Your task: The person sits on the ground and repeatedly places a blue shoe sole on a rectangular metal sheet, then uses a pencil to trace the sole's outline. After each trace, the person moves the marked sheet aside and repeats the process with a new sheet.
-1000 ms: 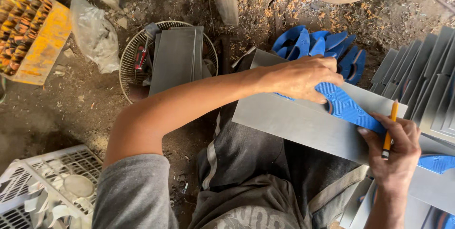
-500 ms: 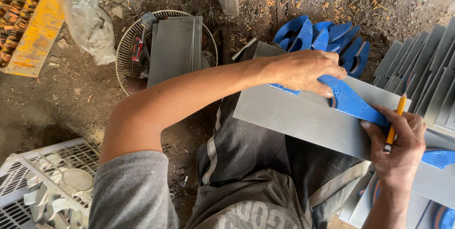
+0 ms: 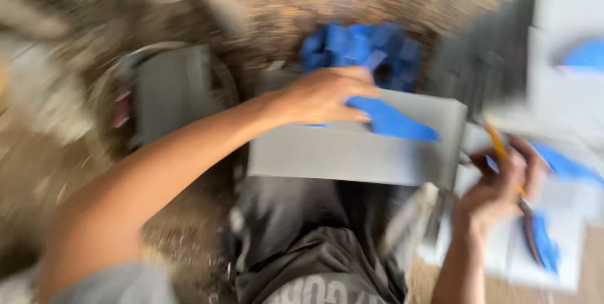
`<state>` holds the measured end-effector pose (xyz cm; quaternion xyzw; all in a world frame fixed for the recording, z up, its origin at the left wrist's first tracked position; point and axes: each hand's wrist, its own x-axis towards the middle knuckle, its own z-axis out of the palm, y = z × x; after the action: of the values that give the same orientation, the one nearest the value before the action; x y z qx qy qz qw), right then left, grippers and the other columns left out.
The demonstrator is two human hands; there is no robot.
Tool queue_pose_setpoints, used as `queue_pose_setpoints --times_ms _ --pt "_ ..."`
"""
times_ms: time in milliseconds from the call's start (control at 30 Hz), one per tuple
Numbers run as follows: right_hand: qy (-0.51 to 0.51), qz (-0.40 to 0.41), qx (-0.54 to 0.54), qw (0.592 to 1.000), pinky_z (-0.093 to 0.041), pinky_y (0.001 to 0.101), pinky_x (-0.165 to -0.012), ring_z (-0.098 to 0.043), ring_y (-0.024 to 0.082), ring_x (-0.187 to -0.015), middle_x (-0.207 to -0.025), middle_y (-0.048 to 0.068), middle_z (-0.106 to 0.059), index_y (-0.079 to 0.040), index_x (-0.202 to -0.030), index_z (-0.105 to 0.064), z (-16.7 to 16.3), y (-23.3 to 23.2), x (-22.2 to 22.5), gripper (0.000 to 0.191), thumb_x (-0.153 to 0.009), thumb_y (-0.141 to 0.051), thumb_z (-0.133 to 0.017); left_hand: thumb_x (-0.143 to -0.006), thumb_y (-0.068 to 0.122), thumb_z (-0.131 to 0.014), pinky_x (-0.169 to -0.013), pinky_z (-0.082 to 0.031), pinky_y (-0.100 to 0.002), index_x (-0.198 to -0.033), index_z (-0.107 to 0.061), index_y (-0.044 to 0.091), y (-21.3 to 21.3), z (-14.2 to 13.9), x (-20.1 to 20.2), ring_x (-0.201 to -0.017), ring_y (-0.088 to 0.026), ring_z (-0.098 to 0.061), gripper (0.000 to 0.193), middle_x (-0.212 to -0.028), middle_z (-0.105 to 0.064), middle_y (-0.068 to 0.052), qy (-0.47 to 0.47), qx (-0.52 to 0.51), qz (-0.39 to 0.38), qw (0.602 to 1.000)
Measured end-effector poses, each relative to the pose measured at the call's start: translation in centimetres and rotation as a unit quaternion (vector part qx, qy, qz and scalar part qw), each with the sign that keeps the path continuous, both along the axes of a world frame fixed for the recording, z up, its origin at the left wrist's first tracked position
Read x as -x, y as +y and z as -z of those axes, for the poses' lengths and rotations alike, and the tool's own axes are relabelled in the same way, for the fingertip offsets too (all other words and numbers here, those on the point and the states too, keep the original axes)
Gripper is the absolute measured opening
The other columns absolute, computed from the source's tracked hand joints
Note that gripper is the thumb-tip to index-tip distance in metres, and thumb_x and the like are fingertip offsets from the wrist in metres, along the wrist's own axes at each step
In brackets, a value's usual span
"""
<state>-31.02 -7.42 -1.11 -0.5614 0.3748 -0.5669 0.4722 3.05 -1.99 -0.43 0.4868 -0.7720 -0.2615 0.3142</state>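
The view is badly motion-blurred. My left hand [image 3: 324, 96] presses a blue curved template [image 3: 393, 121] flat onto a grey rectangular sheet [image 3: 340, 153] that lies across my lap. My right hand [image 3: 497, 187] holds an orange pencil [image 3: 500, 153] off the sheet's right end, its tip away from the template. A pile of blue cut-out shapes [image 3: 358, 46] lies on the ground just beyond the sheet.
A round wire basket [image 3: 167, 93] holding grey sheets stands at the left on the dirt floor. More grey sheets with blue pieces [image 3: 560, 172] are stacked at the right. Debris covers the ground.
The camera has swung, blurring everything. The sheet, template and my left hand appear further left in view; my right hand with the pencil has drawn away from the template's edge.
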Motion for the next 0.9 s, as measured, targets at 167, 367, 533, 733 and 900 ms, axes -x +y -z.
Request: queue_pose_setpoints --times_ms 167,367,533,733,900 --pt "-0.056 0.048 -0.018 0.997 -0.053 0.0302 -0.066 -0.064 0.018 -0.073 -0.089 0.013 -0.066 0.002 -0.114 -0.061 0.1 -1.4 1.9 0.019 -0.11 -0.015 -0.057 -0.09 0.028 -0.077 -0.092 -0.054 -0.042 -0.123 -0.07 0.001 -0.8 -1.8 1.0 -0.109 -0.032 -0.067 0.044 -0.124 -0.065 -0.012 -0.037 -0.048 -0.027 0.998" --pt "-0.05 -0.018 -0.051 0.997 -0.054 0.0284 -0.063 -0.068 0.019 -0.076 -0.089 0.015 -0.069 0.005 -0.112 -0.065 0.5 -0.4 3.2 0.019 -0.105 -0.012 -0.059 -0.09 0.031 -0.074 -0.095 -0.055 -0.04 -0.126 -0.068 0.0 -0.9 -2.8 1.8 -0.107 -0.029 -0.068 0.048 -0.126 -0.065 -0.01 -0.056 -0.087 -0.032 0.994" --pt "0.003 -0.071 -0.079 0.994 -0.055 0.0281 -0.068 -0.07 0.018 -0.082 -0.093 0.015 -0.069 0.005 -0.11 -0.066 0.7 0.5 2.9 0.018 -0.106 -0.012 -0.063 -0.09 0.031 -0.073 -0.096 -0.056 -0.04 -0.127 -0.068 0.001 -0.7 -2.8 1.8 -0.107 -0.027 -0.069 0.047 -0.128 -0.064 -0.008 -0.067 -0.117 -0.035 0.99" --pt "0.06 -0.102 -0.084 0.989 -0.054 0.0266 -0.066 -0.064 0.014 -0.072 -0.087 0.011 -0.071 0.004 -0.109 -0.067 1.2 0.3 2.2 0.017 -0.104 -0.013 -0.067 -0.09 0.029 -0.075 -0.099 -0.056 -0.039 -0.128 -0.069 0.002 -0.6 -2.9 1.8 -0.11 -0.027 -0.069 0.047 -0.129 -0.065 -0.008 -0.054 -0.117 -0.032 0.991" --pt "0.242 -0.092 -0.025 0.966 -0.049 0.0228 -0.062 -0.063 0.01 -0.069 -0.079 0.006 -0.07 0.001 -0.104 -0.073 0.5 0.3 2.2 0.012 -0.1 -0.011 -0.072 -0.09 0.029 -0.076 -0.099 -0.056 -0.039 -0.127 -0.069 0.001 -0.6 -2.6 1.7 -0.11 -0.027 -0.069 0.047 -0.128 -0.065 -0.008 -0.06 -0.101 -0.029 0.993"
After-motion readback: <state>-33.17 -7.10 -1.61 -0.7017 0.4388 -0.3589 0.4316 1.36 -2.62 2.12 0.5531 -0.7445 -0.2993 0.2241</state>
